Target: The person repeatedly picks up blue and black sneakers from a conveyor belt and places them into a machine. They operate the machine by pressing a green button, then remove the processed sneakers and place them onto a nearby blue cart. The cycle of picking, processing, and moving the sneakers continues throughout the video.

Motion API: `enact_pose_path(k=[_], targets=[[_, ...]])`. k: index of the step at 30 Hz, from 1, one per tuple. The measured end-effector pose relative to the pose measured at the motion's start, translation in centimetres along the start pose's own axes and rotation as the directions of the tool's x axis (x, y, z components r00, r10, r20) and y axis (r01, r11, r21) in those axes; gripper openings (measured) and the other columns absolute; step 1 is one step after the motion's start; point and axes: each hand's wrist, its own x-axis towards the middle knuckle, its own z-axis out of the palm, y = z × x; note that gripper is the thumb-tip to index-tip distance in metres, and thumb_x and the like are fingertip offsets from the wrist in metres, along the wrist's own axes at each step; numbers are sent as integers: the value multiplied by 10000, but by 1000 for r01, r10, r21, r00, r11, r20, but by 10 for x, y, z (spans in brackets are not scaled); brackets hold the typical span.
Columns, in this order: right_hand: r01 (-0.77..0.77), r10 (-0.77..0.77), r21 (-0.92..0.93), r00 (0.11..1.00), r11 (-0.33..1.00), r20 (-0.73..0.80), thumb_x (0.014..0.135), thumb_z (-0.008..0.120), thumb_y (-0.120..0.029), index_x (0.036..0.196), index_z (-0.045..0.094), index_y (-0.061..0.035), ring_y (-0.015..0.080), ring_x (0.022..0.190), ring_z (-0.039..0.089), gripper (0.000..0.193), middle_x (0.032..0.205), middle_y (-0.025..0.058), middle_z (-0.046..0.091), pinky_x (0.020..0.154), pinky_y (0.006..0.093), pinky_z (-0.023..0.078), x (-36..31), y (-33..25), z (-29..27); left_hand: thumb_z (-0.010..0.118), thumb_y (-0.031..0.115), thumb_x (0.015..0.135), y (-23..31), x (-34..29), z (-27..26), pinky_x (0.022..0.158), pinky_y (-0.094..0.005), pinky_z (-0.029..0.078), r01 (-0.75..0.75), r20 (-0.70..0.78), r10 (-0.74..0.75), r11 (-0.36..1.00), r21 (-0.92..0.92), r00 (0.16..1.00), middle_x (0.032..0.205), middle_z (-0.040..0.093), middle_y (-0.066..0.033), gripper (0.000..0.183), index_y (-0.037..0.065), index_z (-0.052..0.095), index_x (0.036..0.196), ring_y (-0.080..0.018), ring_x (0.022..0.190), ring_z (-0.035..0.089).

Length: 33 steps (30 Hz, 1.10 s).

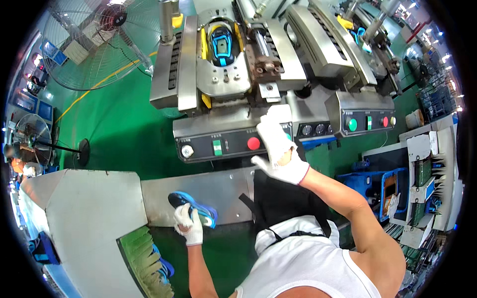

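My left hand [189, 224], in a white glove, grips a blue and black sports shoe [198, 207] by its near side. The shoe lies on a metal shelf [164, 196] in front of me. My right hand [278, 149], also gloved, reaches over the control panel [230, 145], with its thumb apart and fingers stretched out. It partly covers a green button [288, 136] at the panel's right end; whether it touches it I cannot tell. Behind the panel, a steel press [223, 82] holds another black and blue shoe [221, 47].
A second press [318, 42] with its own button panel [361, 119] stands at the right. On the left is a white machine housing [94, 213] with a green brush curtain [141, 258] at its opening. Fans [113, 17] stand farther left, and a blue cart [365, 186] is at my right.
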Motion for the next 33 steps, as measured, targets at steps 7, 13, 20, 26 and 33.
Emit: enact_pose_path(k=[7, 13, 20, 26, 33], targets=[[-111, 109, -2, 972, 994, 208, 871, 792, -407, 1608, 365, 45, 495, 1587, 233, 964, 1676, 328, 305, 1311, 552, 184, -51, 31, 13, 542, 262, 1084, 31, 49, -23, 855, -447, 524, 73, 80, -62, 987, -142, 995, 1009, 689, -179, 287, 27, 705, 1059, -357, 946, 663], [-304, 39, 502, 881, 810, 471, 833, 851, -546, 1608, 373, 48, 397, 1552, 382, 1087, 1658, 282, 383, 1278, 432, 312, -131, -24, -39, 389, 385, 1172, 197, 61, -11, 742, -291, 511, 147, 224, -17, 799, -583, 975, 871, 711, -65, 538, -2, 719, 994, -117, 809, 633], [-680, 563, 328, 730, 656, 387, 785, 877, -542, 1531, 454, 57, 418, 1356, 588, 1047, 1484, 289, 562, 1132, 452, 486, -221, -14, -123, 422, 254, 1153, 370, 31, 52, 761, -352, 489, -46, 460, 409, 784, -618, 788, 882, 679, -86, 416, 13, 681, 933, -191, 803, 619], [-442, 888, 861, 458, 252, -25, 875, 846, -167, 1593, 415, -5, 177, 1314, 575, 853, 1461, 104, 623, 1147, 350, 443, -326, -24, -147, 583, 54, 992, 507, -24, 77, 869, -385, 546, -408, 226, 942, 312, -858, 246, 1186, 637, -171, 273, -7, 640, 1252, -275, 971, 660], [-71, 631, 683, -323, 727, -705, 894, 787, -59, 1443, 567, -24, 224, 1184, 653, 592, 1297, 72, 672, 1061, 398, 516, -434, 60, -248, 735, 156, 895, 554, -70, 87, 856, -385, 602, -447, 58, 995, 15, -894, -83, 1396, 571, -228, 619, -6, 538, 1458, -321, 1039, 683]])
